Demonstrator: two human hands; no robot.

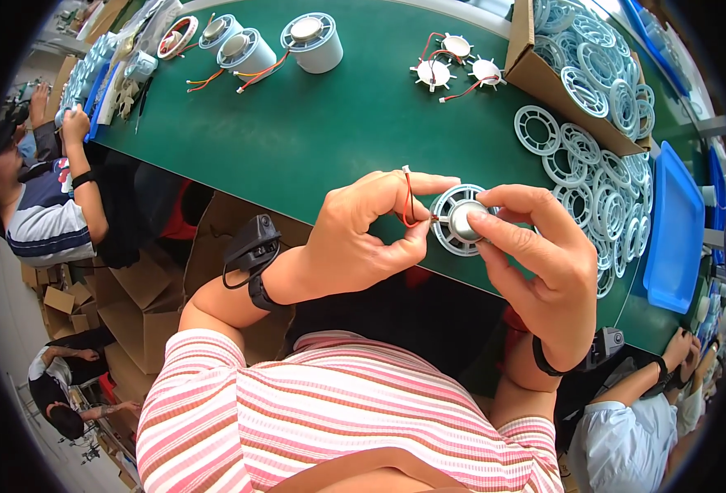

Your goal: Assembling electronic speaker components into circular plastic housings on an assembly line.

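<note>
Above the table's near edge, my right hand (544, 255) grips a light-blue spoked plastic ring (453, 238) by its right side. Its thumb lies on the silver disc (463, 220) seated in the ring's middle. My left hand (371, 222) is at the ring's left side, its thumb and fingers closed around the red and dark wires (409, 205) that leave the ring. A small white plug (406, 169) tips the wires and sticks up beside the left fingers. The left index finger reaches to the ring's upper rim. Exactly where the fingertips press the wires is partly hidden.
Wired light-blue cylinders (312, 49) stand at the back left of the green table (338, 115). White spoked parts with wires (434, 74) lie further right. Loose rings (576, 168) spread below a full cardboard box (601, 127), near a blue tray (677, 230). Other people sit on both sides.
</note>
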